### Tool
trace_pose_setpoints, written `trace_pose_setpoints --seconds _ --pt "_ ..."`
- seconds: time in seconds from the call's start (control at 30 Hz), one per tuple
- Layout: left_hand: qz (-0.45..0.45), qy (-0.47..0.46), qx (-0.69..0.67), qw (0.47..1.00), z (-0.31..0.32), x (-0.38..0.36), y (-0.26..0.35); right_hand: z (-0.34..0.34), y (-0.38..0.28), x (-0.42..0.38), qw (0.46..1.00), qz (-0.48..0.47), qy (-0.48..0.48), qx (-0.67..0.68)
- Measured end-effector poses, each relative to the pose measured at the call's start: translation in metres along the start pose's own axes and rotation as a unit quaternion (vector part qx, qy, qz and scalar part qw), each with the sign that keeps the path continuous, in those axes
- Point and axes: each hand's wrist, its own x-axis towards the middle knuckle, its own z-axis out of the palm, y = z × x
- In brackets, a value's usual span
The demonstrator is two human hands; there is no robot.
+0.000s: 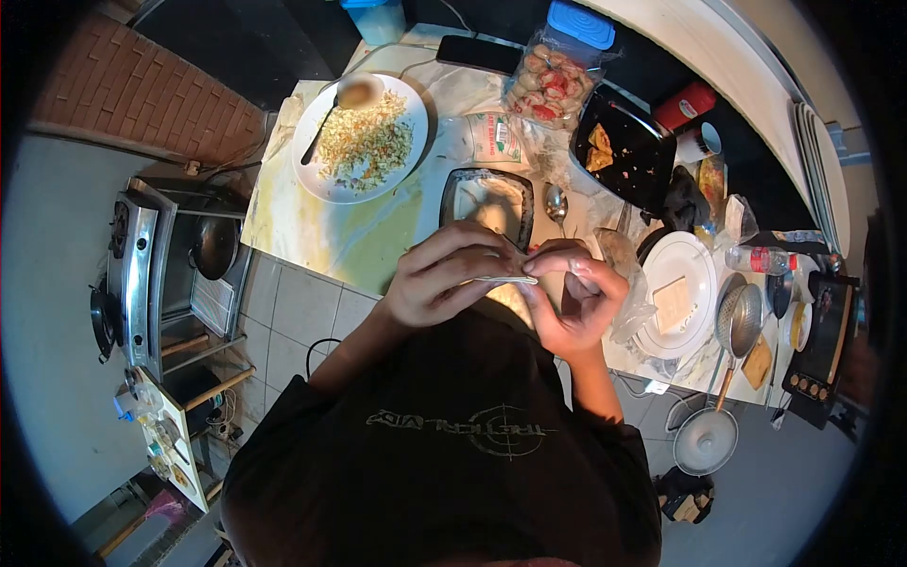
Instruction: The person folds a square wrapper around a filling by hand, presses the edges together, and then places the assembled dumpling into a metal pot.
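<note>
In front of my chest, my left hand (446, 276) pinches one side of a thin pale wrapper sheet (507, 279). My right hand (578, 298) grips its other side with bent fingers. The sheet is seen nearly edge-on and the fingers cover most of it. Just beyond the hands lies a dark-rimmed square dish (447, 200) with something pale inside. A metal spoon (556, 202) rests to its right. On a white plate (678, 248) at the right lies a square, pale sheet (673, 304).
A white plate (307, 178) of chopped vegetable filling (370, 142) with a spoon stands at the left. Farther back are a bag of round items (548, 85) and a black tray (644, 175) with fried pieces. A strainer (740, 317) and bottle (761, 260) crowd the right.
</note>
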Motion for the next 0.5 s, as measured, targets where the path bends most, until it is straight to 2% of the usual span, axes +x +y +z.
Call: trace_pose_setpoints --seconds 0.07,0.2,0.27,0.5 --pt "-0.005 -0.01 -0.025 1.0 -0.001 0.0 0.0 0.0 -0.001 0.001 0.999 -0.038 0.009 0.008" --pt "-0.03 -0.015 -0.05 0.998 -0.002 0.002 0.003 -0.005 -0.005 0.0 0.999 -0.039 -0.001 -0.024" --pt "-0.069 -0.024 -0.055 0.996 -0.002 0.003 0.005 -0.01 -0.007 0.001 0.996 -0.006 -0.06 -0.063" --pt "-0.082 -0.018 -0.081 0.993 -0.001 0.002 0.008 -0.003 -0.015 0.01 0.996 -0.016 -0.048 -0.078"
